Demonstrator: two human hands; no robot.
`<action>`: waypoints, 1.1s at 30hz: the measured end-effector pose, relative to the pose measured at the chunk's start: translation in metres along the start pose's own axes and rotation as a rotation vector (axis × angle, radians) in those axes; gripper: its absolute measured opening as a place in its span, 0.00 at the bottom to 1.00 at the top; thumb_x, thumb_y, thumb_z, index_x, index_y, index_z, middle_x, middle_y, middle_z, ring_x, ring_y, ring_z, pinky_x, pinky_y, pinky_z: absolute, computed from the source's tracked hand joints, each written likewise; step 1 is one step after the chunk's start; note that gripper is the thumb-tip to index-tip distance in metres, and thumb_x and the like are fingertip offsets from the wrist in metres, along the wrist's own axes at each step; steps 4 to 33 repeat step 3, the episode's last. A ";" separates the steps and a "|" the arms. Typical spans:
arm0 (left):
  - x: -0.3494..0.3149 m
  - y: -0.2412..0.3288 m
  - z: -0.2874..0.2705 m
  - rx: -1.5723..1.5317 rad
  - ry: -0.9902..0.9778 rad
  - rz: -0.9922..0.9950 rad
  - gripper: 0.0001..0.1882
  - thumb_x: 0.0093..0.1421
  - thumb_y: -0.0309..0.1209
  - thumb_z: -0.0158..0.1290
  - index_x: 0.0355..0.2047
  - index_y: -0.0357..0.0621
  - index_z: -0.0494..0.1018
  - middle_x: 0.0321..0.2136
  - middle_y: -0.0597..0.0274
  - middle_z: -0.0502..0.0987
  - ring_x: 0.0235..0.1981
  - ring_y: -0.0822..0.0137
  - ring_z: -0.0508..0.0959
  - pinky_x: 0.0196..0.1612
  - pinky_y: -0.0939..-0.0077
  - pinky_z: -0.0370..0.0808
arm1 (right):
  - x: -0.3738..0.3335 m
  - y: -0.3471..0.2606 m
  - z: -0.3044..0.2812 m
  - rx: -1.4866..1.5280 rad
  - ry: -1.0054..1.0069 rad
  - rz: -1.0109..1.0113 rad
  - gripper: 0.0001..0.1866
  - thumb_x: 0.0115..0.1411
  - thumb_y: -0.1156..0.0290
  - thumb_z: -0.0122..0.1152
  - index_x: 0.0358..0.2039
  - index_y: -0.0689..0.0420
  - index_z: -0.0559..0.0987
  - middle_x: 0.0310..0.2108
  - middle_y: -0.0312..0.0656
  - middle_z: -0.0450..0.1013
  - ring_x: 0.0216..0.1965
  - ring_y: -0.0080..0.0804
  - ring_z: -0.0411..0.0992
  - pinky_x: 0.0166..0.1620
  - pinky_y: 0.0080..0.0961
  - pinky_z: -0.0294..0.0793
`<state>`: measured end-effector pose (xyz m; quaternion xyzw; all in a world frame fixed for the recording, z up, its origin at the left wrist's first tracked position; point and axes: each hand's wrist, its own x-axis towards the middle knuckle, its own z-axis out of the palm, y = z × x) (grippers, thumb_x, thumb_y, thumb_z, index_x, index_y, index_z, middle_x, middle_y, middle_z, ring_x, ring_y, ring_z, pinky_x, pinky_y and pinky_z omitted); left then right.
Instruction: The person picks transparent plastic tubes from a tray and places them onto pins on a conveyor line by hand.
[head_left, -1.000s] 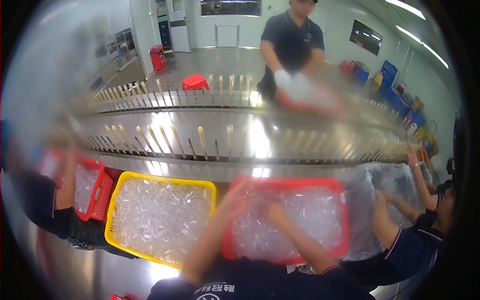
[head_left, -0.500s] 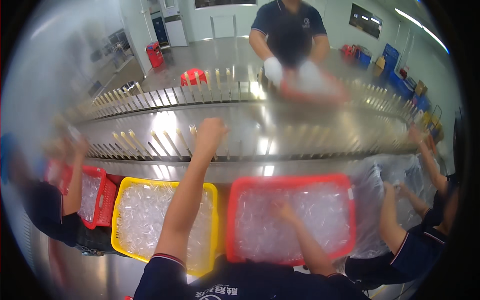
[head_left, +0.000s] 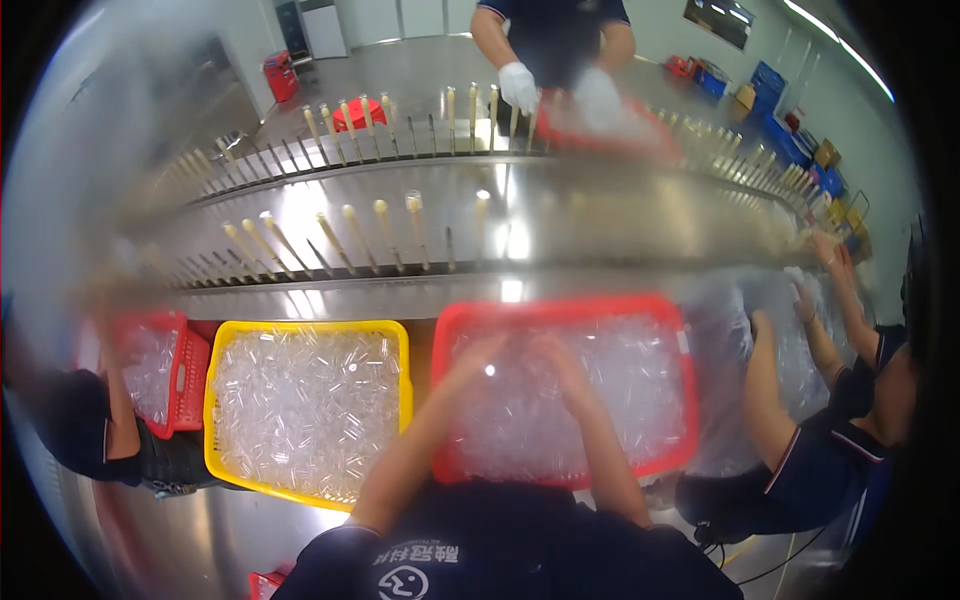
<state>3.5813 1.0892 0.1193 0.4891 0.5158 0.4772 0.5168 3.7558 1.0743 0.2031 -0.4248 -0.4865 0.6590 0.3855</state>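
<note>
My left hand (head_left: 484, 358) and my right hand (head_left: 562, 368) are close together over the red basket (head_left: 691, 400) in front of me. Both are blurred, so their fingers and anything in them do not show clearly. The basket is filled with short clear plastic tubes (head_left: 630, 400). Left of it stands a yellow basket (head_left: 408, 385), full of similar clear tubes. Beyond the baskets runs a row of upright pegs, several with cream tips; one cream-tipped peg (head_left: 415, 215) carries a clear tube on top.
A steel conveyor-like table (head_left: 400, 215) lies ahead, with a second row of pegs (head_left: 340, 130) along its far side. Across it a person in white gloves (head_left: 518, 88) works at a red basket. Co-workers sit close at my left and right, the right one beside clear plastic bags (head_left: 715, 400).
My left hand has come back from the peg row to the red basket, meeting my right hand. A clear tube now shows on a peg near where it was. The view has shifted.
</note>
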 end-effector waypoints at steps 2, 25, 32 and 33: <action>-0.008 -0.009 0.010 -1.022 -0.206 -0.591 0.21 0.53 0.45 0.48 0.43 0.47 0.68 0.38 0.66 0.71 0.32 0.66 0.71 0.36 0.70 0.69 | 0.012 -0.004 0.003 -0.294 -0.157 -0.145 0.18 0.55 0.65 0.45 0.48 0.50 0.65 0.37 0.40 0.69 0.37 0.29 0.69 0.34 0.24 0.70; -0.011 -0.009 0.009 -1.033 -0.204 -0.582 0.21 0.53 0.45 0.48 0.43 0.47 0.68 0.38 0.66 0.71 0.32 0.66 0.71 0.36 0.70 0.69 | 0.015 0.000 0.001 -0.446 -0.251 -0.186 0.21 0.55 0.64 0.47 0.51 0.48 0.63 0.40 0.42 0.69 0.41 0.32 0.68 0.42 0.27 0.68; -0.011 -0.009 0.009 -1.033 -0.204 -0.582 0.21 0.53 0.45 0.48 0.43 0.47 0.68 0.38 0.66 0.71 0.32 0.66 0.71 0.36 0.70 0.69 | 0.015 0.000 0.001 -0.446 -0.251 -0.186 0.21 0.55 0.64 0.47 0.51 0.48 0.63 0.40 0.42 0.69 0.41 0.32 0.68 0.42 0.27 0.68; -0.011 -0.009 0.009 -1.033 -0.204 -0.582 0.21 0.53 0.45 0.48 0.43 0.47 0.68 0.38 0.66 0.71 0.32 0.66 0.71 0.36 0.70 0.69 | 0.015 0.000 0.001 -0.446 -0.251 -0.186 0.21 0.55 0.64 0.47 0.51 0.48 0.63 0.40 0.42 0.69 0.41 0.32 0.68 0.42 0.27 0.68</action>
